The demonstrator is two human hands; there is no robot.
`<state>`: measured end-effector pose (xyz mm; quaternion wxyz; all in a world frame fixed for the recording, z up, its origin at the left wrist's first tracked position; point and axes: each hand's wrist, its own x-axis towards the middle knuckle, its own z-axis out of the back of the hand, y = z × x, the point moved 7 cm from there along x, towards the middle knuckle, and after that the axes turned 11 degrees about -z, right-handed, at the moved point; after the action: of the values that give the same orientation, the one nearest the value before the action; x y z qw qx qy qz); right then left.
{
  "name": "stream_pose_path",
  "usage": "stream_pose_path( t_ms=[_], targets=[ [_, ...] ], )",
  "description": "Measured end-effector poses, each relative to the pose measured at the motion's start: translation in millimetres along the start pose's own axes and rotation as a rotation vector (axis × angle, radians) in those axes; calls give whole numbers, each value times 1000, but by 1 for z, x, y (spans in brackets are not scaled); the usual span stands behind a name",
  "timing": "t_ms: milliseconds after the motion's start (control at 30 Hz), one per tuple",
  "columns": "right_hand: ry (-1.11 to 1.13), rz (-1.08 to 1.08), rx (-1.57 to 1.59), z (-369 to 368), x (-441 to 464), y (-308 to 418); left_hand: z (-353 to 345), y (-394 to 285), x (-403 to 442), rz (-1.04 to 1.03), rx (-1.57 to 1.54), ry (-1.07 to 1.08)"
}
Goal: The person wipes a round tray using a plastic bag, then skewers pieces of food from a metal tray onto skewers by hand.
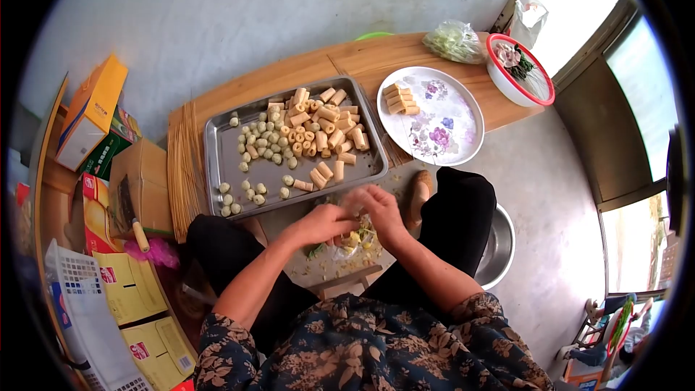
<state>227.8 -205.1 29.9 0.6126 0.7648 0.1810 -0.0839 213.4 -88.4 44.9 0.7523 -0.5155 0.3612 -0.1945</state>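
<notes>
My left hand (323, 224) and my right hand (378, 211) meet just off the front edge of a metal tray (304, 200). The left fingers are bent together; anything between them is hidden. Motion blurs the right fingertips, so their grip is unclear. In the tray, hollow tan rolls (338, 139) are heaped on the right, and pale green speckled balls (268, 153) lie to the left and front. To the right, a round floral plate (463, 112) holds a small row of tan rolls (400, 100) side by side.
Thin bamboo sticks (187, 174) lie along the tray's left side. A knife (137, 228) rests near cardboard boxes (141, 177). Bagged greens (455, 42) and a red-rimmed bowl (532, 94) stand at the far right. Scraps (355, 250) litter the floor beside a metal basin (499, 246).
</notes>
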Motion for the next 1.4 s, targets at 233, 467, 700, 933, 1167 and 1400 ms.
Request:
stream_pose_path(
  t_ms=[233,467,700,933,1167,1400],
  targets=[
    [-92,-99,302,36,-4,35,110,-58,74,-213,665,-533],
    [-74,-137,351,37,-6,34,132,-42,161,-105,992,-480],
    [-69,-191,394,42,-9,38,143,4,197,46,1008,-371],
    [-53,-182,374,38,-9,38,131,-2,178,3,1142,-239],
    [-24,-171,344,32,-8,34,122,-3,129,-157,1163,-149],
    [20,-185,272,21,-7,25,126,22,61,-288,1005,-186]
  ],
)
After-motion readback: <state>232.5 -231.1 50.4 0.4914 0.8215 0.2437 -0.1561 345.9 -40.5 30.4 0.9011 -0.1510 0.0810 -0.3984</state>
